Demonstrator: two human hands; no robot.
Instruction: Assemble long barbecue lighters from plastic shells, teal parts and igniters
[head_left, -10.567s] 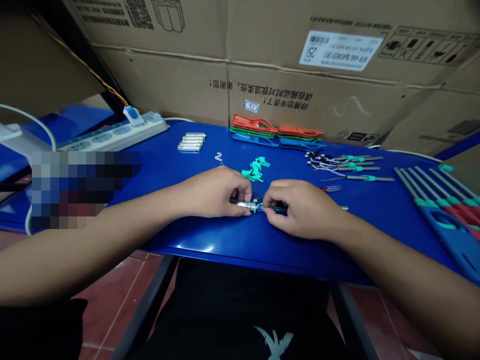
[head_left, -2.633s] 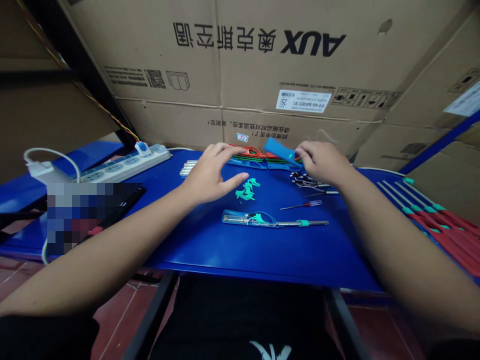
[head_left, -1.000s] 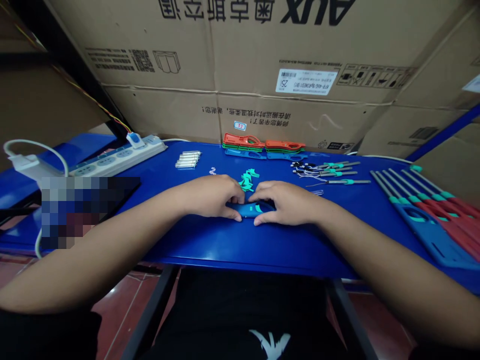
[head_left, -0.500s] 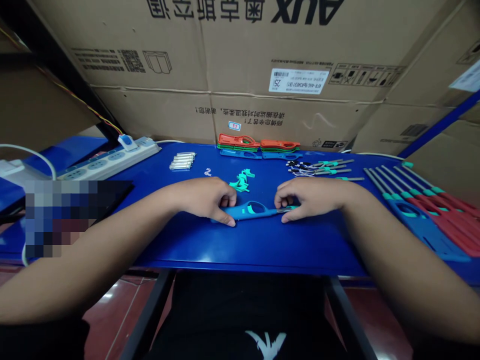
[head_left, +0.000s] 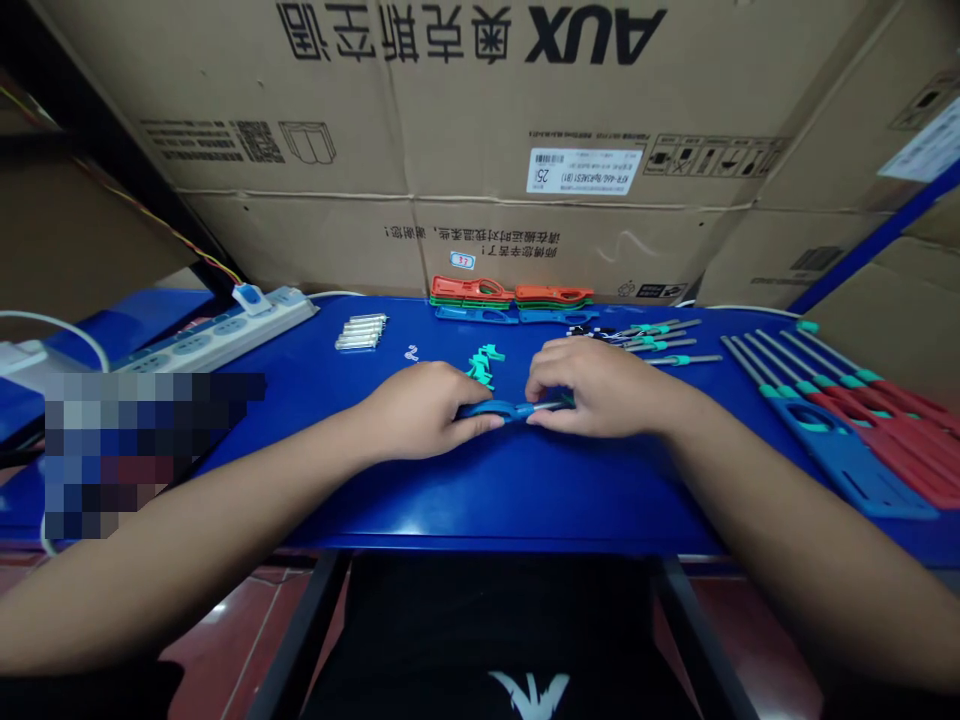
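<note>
A blue plastic lighter handle (head_left: 491,410) with a thin metal tube at its right end lies across the middle of the blue table (head_left: 510,520). My left hand (head_left: 424,410) is closed over its left end. My right hand (head_left: 592,385) pinches the part where the tube meets the handle, hiding much of that joint. Just behind my left fingers lies a small pile of teal plastic pieces (head_left: 484,370). The handle's loop is mostly covered by my fingers.
Orange, green and blue handle shells (head_left: 510,302) stand stacked at the back, beside short metal tubes (head_left: 360,332) and teal-collared rods (head_left: 660,340). Long blue and red handles (head_left: 847,430) lie at the right. A power strip (head_left: 217,335) sits back left, before cardboard boxes (head_left: 480,150).
My hands have moved closer together. My right hand has slid left and closed around the tube joint. The handle has shifted slightly away from me, and the view has tilted a little.
</note>
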